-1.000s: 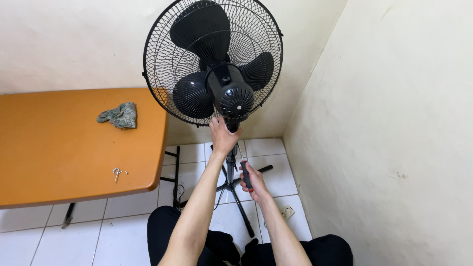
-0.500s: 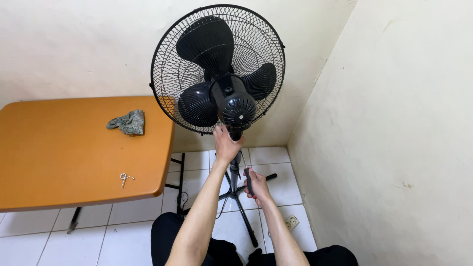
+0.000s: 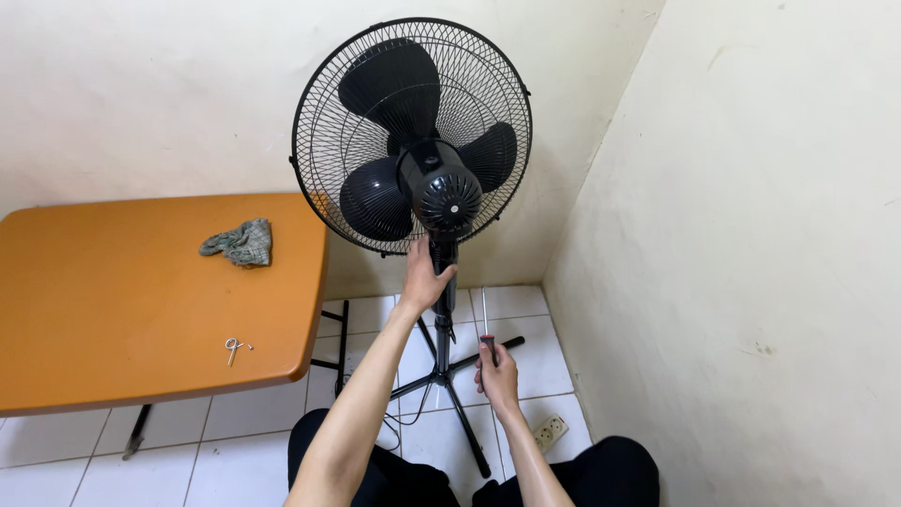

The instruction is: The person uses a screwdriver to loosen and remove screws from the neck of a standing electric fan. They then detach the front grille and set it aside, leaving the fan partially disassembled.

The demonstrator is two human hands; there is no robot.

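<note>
- One black standing fan fills the corner where two cream walls meet, seen from my head camera; I count three blades behind its round wire grille, one ribbed motor housing facing me, and one pole running down to crossed black feet on the white tiled floor.
- My left hand is raised to the fan's neck just under the motor housing, fingers curled around the top of the pole with the thumb on the near side.
- My right hand sits lower, just right of the pole, fingers wrapped tight around the dark handle of one screwdriver, whose thin metal shaft points up (its tip stands clear of the fan, touching nothing I can make out).
- One orange table stands to the left, its edge near the grille; on it lie one crumpled grey-green rag towards the back and one small bent metal clip near the front, with a tiny loose piece beside it.
- One white wall-type socket, square with two round holes, lies on the tiles by the right wall, near my knee; a thin cable trails under the table's edge.
</note>
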